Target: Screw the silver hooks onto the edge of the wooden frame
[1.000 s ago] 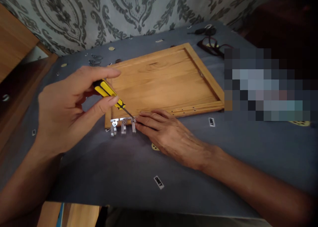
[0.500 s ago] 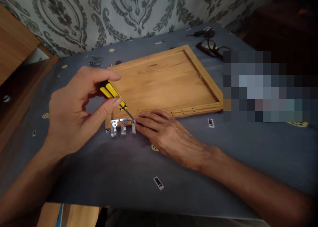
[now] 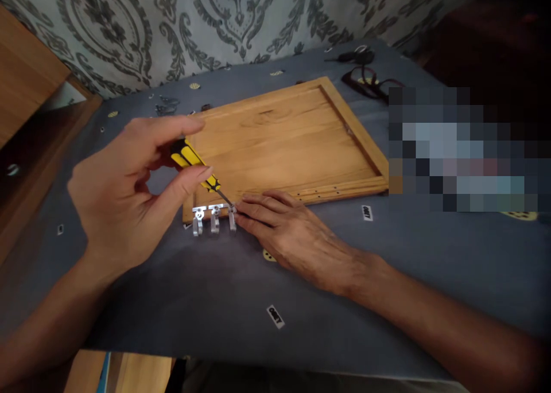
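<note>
Head: left grip (image 3: 118,189) around screwdriver (image 3: 189,154)

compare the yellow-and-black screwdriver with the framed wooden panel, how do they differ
The yellow-and-black screwdriver is slim; the framed wooden panel is broad and rectangular. The screwdriver slants tip-down in the left hand; the panel lies flat on the blue-grey tabletop. Both are partly hidden by hands.

l hand (image 3: 135,181) curled in grip, r hand (image 3: 293,226) palm down.
</note>
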### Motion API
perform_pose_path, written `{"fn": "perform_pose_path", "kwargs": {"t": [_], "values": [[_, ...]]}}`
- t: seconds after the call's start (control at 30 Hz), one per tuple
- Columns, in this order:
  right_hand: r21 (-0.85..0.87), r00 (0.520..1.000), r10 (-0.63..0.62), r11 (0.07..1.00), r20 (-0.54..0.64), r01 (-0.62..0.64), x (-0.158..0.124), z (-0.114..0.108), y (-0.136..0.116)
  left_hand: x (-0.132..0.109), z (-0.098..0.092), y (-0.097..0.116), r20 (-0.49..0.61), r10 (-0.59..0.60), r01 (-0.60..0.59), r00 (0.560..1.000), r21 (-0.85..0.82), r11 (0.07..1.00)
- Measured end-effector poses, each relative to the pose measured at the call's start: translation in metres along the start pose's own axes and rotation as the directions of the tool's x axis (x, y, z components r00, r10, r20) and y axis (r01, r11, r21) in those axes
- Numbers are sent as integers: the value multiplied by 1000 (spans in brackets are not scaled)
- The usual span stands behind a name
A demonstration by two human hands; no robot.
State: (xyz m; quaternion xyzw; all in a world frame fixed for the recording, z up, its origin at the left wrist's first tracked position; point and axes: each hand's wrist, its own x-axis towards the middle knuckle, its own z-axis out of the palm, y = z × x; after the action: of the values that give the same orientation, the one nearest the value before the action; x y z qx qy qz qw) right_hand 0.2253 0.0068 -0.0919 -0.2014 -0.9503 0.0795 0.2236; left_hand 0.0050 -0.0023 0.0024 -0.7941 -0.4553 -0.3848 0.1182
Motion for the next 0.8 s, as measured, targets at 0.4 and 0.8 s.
{"fn": "perform_pose_path", "kwargs": {"t": [0.4,0.8], "values": [[16,1000,10,1000,9,-10,-1,2,0,5,-8,10,145,-324,340,935,-104,935],[23,1000,17,1000,24,-17,1,-2,-1,-1,-5,5,-19,-107,106,994,-77,991]]}}
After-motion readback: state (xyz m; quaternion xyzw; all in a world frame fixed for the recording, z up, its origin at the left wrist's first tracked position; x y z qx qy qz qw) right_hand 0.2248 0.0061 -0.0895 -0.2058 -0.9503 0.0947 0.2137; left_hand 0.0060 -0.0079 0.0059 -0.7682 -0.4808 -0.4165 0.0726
